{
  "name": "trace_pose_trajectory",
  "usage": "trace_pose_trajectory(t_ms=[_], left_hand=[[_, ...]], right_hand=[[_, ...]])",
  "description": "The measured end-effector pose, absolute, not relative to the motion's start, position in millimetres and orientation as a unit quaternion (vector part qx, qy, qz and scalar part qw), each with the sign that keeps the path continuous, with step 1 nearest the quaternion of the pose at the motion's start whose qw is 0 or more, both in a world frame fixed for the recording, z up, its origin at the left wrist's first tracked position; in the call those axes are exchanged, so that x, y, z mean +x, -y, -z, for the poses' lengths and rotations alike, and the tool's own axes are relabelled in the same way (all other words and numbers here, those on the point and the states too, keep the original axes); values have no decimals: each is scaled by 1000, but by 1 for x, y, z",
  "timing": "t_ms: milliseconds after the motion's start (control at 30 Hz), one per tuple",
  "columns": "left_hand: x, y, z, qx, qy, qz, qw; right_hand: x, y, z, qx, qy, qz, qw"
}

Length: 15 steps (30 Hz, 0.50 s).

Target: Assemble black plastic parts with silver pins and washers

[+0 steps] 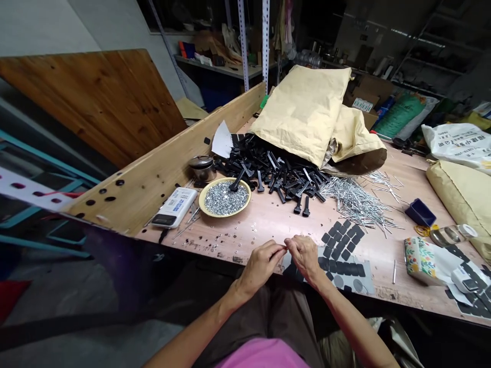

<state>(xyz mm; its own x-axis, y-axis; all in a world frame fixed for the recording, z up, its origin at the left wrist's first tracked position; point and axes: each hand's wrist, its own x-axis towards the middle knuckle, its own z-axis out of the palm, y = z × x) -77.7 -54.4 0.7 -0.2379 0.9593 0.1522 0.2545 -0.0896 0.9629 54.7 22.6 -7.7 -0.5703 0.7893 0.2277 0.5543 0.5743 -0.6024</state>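
My left hand [264,260] and my right hand [305,255] meet fingertip to fingertip just over the front edge of the table. Both are closed in a pinch, and whatever is between the fingers is too small to make out. Beneath and beside my right hand lies a grey sheet [367,273] with black rounded pads [343,267] on it. More loose black pads [343,240] are spread just behind. Left of my hands, a yellow bowl [227,214] holds small shiny metal pieces [224,198], with a black plastic part [237,181] resting on them.
Black plastic parts [276,171] spill from a large paper sack [303,112]. Metal pins [356,202] are heaped to their right. A white digital device [176,207] lies left of the bowl. A tissue box [422,258], jar [447,235] and blue tray [420,212] stand right. A wooden board [184,145] edges the left.
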Motion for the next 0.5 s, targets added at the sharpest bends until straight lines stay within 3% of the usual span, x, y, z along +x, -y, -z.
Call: trace_pose_trajectory(t_ms=[133, 200, 333, 500], left_hand=[[-73, 42, -4, 314, -552, -569, 523], [-68, 36, -7, 220, -512, -605, 569], [-47, 25, -8, 151, -500, -650, 553], [-17, 11, -3, 225, -537, -647, 492]], right_hand=[[64, -20, 2, -483, 708, -438, 270], [66, -12, 2, -483, 630, -531, 298], [64, 7, 9, -425, 514, -659, 346], [66, 10, 14, -422, 350, -739, 392]])
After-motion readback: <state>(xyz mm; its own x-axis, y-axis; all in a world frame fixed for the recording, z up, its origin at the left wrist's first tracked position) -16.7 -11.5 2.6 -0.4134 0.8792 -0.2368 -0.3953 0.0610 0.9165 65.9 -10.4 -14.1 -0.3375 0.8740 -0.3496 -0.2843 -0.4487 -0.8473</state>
